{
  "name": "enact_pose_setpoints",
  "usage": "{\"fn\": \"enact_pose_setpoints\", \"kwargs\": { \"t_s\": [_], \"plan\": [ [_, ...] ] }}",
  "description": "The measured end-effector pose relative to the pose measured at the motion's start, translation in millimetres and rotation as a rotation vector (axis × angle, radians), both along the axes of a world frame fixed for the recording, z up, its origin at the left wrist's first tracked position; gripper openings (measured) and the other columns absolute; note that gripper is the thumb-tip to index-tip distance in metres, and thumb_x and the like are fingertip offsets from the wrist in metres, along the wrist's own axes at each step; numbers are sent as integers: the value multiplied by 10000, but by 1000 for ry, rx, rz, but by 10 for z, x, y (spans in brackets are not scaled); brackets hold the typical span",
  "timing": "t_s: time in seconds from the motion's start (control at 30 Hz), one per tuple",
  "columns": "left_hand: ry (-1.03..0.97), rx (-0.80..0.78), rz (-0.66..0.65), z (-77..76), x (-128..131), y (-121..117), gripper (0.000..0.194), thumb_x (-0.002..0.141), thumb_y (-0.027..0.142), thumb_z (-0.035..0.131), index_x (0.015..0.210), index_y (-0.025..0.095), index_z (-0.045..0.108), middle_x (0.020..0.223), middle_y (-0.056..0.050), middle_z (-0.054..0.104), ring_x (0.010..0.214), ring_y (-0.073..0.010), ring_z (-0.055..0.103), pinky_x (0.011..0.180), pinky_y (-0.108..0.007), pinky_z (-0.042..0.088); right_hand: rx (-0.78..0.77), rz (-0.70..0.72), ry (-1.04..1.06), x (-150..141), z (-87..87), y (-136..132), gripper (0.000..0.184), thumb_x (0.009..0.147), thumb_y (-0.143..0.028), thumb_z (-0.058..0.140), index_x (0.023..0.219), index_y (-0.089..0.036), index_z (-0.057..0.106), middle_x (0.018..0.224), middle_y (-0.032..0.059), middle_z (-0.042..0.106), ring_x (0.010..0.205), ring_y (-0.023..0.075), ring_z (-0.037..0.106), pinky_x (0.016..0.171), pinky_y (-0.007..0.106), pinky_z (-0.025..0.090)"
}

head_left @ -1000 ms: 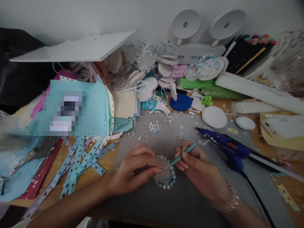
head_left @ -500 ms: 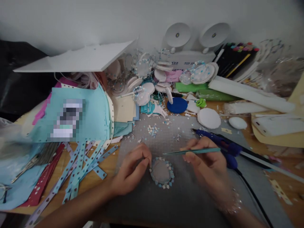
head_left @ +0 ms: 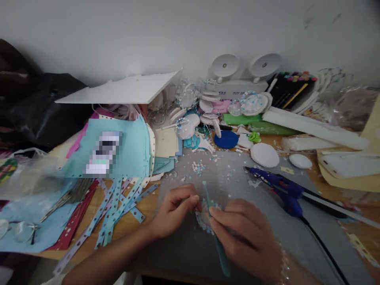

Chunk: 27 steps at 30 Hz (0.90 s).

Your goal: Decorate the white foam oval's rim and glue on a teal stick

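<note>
Now the right hand [head_left: 243,233] is gripping the teal tool [head_left: 216,233] upright over the small disc [head_left: 204,213], no longer level, while the left hand [head_left: 175,209] is pinching the disc's edge beside the blue glue gun [head_left: 279,188].

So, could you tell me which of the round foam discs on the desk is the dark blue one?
It is the blue disc lying flat at the mat's far edge, left of the plain white disc. All the other discs are white, pale or confetti-trimmed.
</note>
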<state>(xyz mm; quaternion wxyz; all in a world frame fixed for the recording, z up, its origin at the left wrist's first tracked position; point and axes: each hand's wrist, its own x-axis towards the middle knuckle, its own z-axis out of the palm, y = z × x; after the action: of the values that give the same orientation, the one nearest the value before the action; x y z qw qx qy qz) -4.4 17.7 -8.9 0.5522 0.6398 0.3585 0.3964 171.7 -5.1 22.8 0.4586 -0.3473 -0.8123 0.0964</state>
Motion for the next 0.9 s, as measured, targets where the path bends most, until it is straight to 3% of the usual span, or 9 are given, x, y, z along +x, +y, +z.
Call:
{"fn": "enact_pose_setpoints", "kwargs": {
  "t_s": [0.2, 0.37, 0.5, 0.6, 0.73, 0.9],
  "plan": [
    [-48, -114, -76, 7, -18, 2, 402, 895, 433, 530, 633, 134, 592, 649, -12, 500, 670, -141, 487, 656, -269, 387, 15, 122, -158, -50, -273, -69, 209, 811, -99, 611, 882, -295, 621, 849, -11, 723, 674, 147, 644, 624, 318, 527],
    [-78, -143, -50, -19, -13, -6, 373, 894, 353, 552, 587, 142, 541, 611, 24, 434, 619, -107, 426, 603, -233, 342, 186, 76, -311, -59, -182, -20, 182, 816, -63, 558, 818, -231, 629, 772, 8, 715, 708, 164, 635, 658, 326, 534],
    [-22, -101, -15, 2, -23, 21, 359, 900, 313, 529, 584, 144, 537, 622, 15, 461, 637, -115, 441, 613, -238, 342, 138, -4, -247, 102, -105, -46, 225, 771, -34, 517, 834, -221, 626, 818, 29, 709, 763, 172, 623, 711, 329, 528],
    [41, -69, 26, -10, -33, 52, 387, 891, 317, 516, 542, 148, 501, 594, 12, 442, 623, -123, 437, 614, -250, 337, 42, -62, -179, 358, -187, -169, 210, 736, -43, 526, 825, -215, 608, 814, 32, 683, 752, 171, 604, 696, 325, 505],
    [47, -36, 15, -58, -25, 55, 395, 874, 292, 510, 514, 162, 416, 578, 24, 381, 600, -119, 398, 588, -247, 311, -150, -311, -130, 696, -381, -401, 148, 773, -93, 536, 797, -230, 585, 825, 30, 628, 774, 189, 586, 685, 332, 449],
    [78, -9, -34, -54, -5, 18, 365, 844, 245, 516, 523, 175, 357, 585, 24, 372, 587, -117, 387, 564, -244, 297, -306, -730, 47, 981, -579, -595, 40, 806, -195, 515, 793, -212, 549, 806, 33, 568, 745, 200, 551, 693, 341, 411]
  ]
}}
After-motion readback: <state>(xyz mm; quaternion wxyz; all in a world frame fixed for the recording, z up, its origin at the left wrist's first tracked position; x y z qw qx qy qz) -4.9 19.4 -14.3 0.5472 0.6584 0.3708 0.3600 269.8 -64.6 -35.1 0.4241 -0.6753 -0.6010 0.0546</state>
